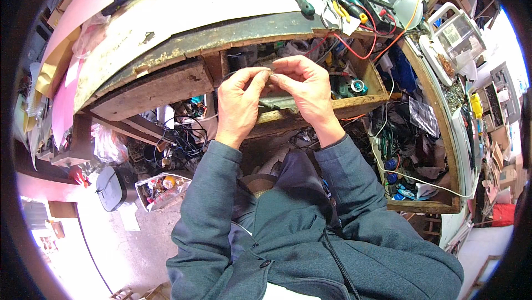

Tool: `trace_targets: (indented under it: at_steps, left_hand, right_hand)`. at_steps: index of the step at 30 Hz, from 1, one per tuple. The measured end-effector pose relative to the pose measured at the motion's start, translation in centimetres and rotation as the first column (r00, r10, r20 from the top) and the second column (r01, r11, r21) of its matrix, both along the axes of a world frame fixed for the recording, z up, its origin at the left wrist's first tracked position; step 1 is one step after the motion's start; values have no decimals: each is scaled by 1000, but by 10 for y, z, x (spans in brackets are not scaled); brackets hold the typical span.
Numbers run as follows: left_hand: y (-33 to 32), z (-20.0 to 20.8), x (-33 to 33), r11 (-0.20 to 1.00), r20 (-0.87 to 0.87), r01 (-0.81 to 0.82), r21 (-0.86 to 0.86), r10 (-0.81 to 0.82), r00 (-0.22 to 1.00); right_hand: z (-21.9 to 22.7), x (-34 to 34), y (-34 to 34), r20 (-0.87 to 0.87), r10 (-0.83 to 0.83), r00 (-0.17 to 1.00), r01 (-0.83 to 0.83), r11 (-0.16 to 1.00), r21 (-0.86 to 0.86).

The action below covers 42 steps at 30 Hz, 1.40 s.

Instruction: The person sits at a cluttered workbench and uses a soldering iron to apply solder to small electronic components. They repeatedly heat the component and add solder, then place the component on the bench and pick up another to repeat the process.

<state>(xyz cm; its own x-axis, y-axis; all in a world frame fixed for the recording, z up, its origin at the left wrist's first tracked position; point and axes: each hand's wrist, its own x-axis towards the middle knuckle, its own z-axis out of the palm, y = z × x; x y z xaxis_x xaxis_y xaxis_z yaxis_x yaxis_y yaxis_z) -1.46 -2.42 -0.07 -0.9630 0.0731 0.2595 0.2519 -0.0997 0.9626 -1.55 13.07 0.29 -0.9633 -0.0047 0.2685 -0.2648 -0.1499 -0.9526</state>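
Note:
Over an open wooden drawer (363, 100), my left hand (239, 100) and my right hand (306, 89) meet fingertip to fingertip. Both are closed in a pinch, thumbs against forefingers. Whatever sits between the fingertips is too small to make out. Beneath my hands, the drawer holds a jumble of parts, including a teal tool (344, 86) with a shiny round end at its right side. My hands hide much of the drawer's middle.
A worn workbench (183, 39) spans the far side, with a screwdriver (303, 4), cables and red test leads (366, 53) at its back right. Black cables (183, 134) hang below on the left. A second cluttered drawer (421, 207) stands at right; a black bin (113, 188) is on the floor.

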Motion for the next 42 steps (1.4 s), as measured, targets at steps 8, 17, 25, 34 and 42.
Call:
trace_targets:
  at_steps: [8,17,25,34,42]
  left_hand:
    - [0,-2,0,1000,-4,12,21,-12,1000]
    - [-2,-3,-1,1000,-10,4,-31,-4,1000]
    - [-2,-6,-2,998,-27,-9,-56,8,1000]
    - [-3,-3,-2,997,-29,-21,-81,19,999]
    - [-2,-4,-1,999,-11,-17,-52,16,1000]
  right_hand:
    - [2,1,-1,-12,-3,1000,3,1000,-4]
    - [2,2,-1,-9,-13,1000,13,1000,-15]
    - [0,5,-5,-101,-82,991,89,994,70]
    - [-4,3,-6,-99,-93,991,99,993,66]
    - [-1,5,-7,-93,-83,992,88,995,47]
